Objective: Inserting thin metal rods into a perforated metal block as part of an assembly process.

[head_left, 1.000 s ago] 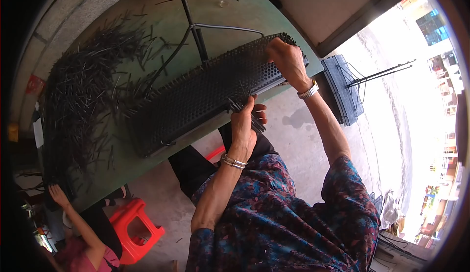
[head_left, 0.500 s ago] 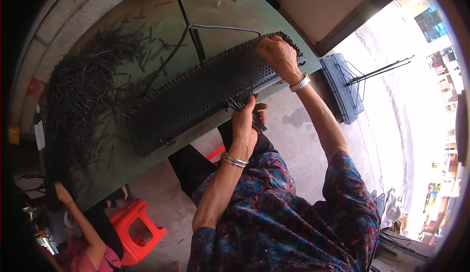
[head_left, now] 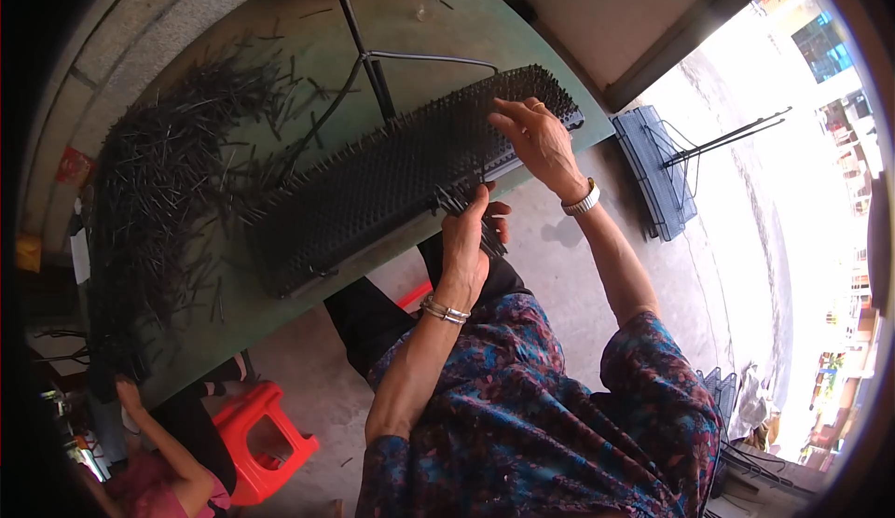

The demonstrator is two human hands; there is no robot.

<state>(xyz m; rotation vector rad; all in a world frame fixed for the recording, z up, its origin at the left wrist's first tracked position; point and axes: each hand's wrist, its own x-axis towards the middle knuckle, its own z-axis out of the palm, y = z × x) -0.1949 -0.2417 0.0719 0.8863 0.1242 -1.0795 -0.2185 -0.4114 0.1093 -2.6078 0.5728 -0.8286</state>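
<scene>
My left hand (head_left: pixel 468 234) is closed round a bunch of thin black sticks (head_left: pixel 457 197), just off the near long edge of a black perforated board (head_left: pixel 373 178). The board lies slantwise on the green table, its surface full of small holes, with short black pieces standing up along its far edge and right end. Over the board's right part hovers my right hand (head_left: pixel 543 150), thumb and forefinger apart, with nothing visible between them. A large heap of loose black sticks (head_left: pixel 154 182) covers the table's left side.
Behind the board rises a black metal stand (head_left: pixel 373 75) with bent legs. The green table (head_left: pixel 433 28) ends near my lap. A red plastic stool (head_left: pixel 266 443) stands at lower left beside another person's arm (head_left: pixel 168 439). A similar grey-black rack (head_left: pixel 657 173) stands right.
My right hand has moved slightly down and away from the board's far right edge, its fingers spreading. The left hand stays with its sticks. The other person's hand at lower left has shifted down.
</scene>
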